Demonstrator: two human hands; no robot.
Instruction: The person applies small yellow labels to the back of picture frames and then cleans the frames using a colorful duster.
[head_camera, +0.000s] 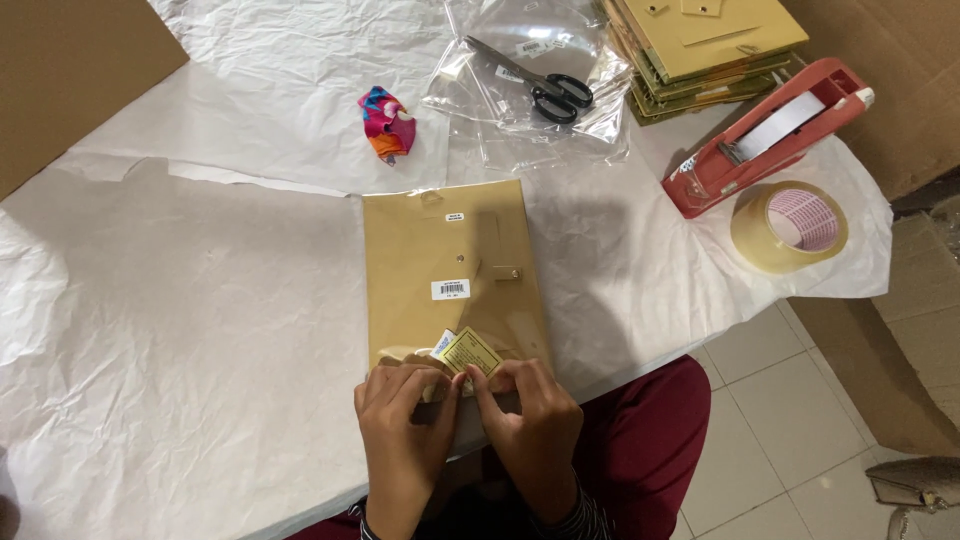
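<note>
A tan flat packet in a clear plastic sleeve (450, 265) lies on white paper in front of me, with small white labels on its face. My left hand (400, 425) and my right hand (530, 420) both pinch its near edge, fingers closed on the plastic. A small yellow tag (470, 352) sticks out just above my fingertips.
Black scissors (545, 85) rest on loose clear sleeves (520, 120) at the back. A bright multicoloured cloth piece (385, 122) lies left of them. A stack of tan packets (705, 45), a red tape dispenser (765, 135) and a clear tape roll (790, 225) stand at the right. Cardboard (60, 70) sits far left.
</note>
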